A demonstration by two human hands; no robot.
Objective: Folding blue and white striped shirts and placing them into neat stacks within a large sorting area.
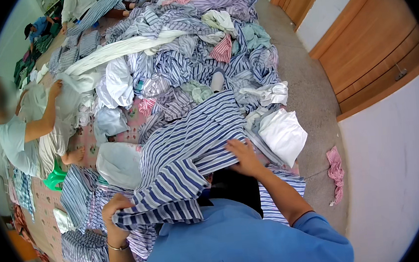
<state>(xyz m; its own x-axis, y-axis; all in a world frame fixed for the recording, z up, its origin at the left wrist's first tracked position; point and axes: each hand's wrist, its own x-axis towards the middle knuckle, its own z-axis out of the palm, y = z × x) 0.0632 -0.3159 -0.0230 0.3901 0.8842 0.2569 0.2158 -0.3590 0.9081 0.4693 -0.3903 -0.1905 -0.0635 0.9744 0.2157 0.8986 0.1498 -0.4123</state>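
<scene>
Across my lap and leg lies a blue-and-white striped cloth garment [202, 128], partly folded over at its near left. My left hand [117, 212] grips the folded end, fingers closed around the fabric. On the garment's right edge rests my right hand [244, 157], fingers spread, palm down; whether it pinches the cloth is hidden. Just right of it sits a white cloth bundle [283, 134]. A pale plastic-looking sheet or bag [119, 164] lies beyond my left hand. More striped cloth [282, 193] is beside my right forearm.
A large heap of mixed striped cloth [188, 55] covers the floor ahead. Folded striped stacks [85, 249] lie at left. A co-worker [29, 134] sits by a green stool [55, 177], handling white cloth. Wooden doors [369, 52] line the right wall; a pink striped cloth [335, 174] lies there.
</scene>
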